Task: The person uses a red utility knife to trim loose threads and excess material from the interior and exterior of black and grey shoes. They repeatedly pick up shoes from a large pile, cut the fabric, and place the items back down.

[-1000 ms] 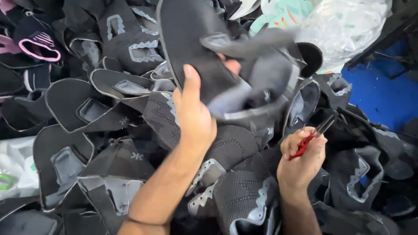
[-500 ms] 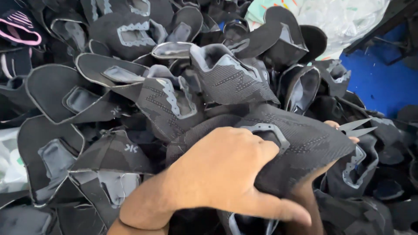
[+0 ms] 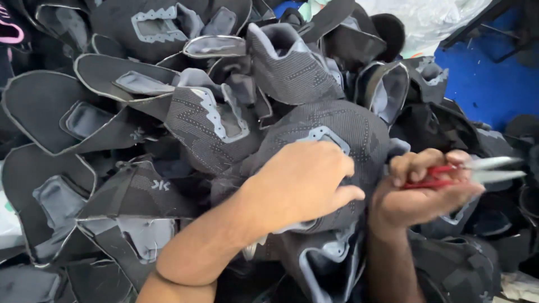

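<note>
Blue flooring (image 3: 494, 78) peeks out at the far right, otherwise it's wall-to-wall black and grey knit shoe uppers heaped in a pile (image 3: 140, 140). Right in the middle sits the one being handled, a dark textured shoe upper (image 3: 342, 126) with a grey patch. The left hand (image 3: 303, 185) is clamped down over its near side, fingers curled into the fabric. Just right of that upper, the right hand (image 3: 418, 193) is closed around small red-handled snips (image 3: 466, 171), blades pointing away to the right and looking slightly parted.

Risk-wise, those blades sit very near the knit and the left fingers, so a slip could probably nick the fabric or skin. The upper is also soft and bunched up, so it might fold and hide whatever edge needs attention.

Around that upper: more uppers crowd in behind and to the left, one with a white mark (image 3: 160, 185) sits lower left, and crumpled clear plastic (image 3: 432, 22) is up behind it to the right. Loose pieces overlap everything, so pulling one free could drag its neighbours along.
</note>
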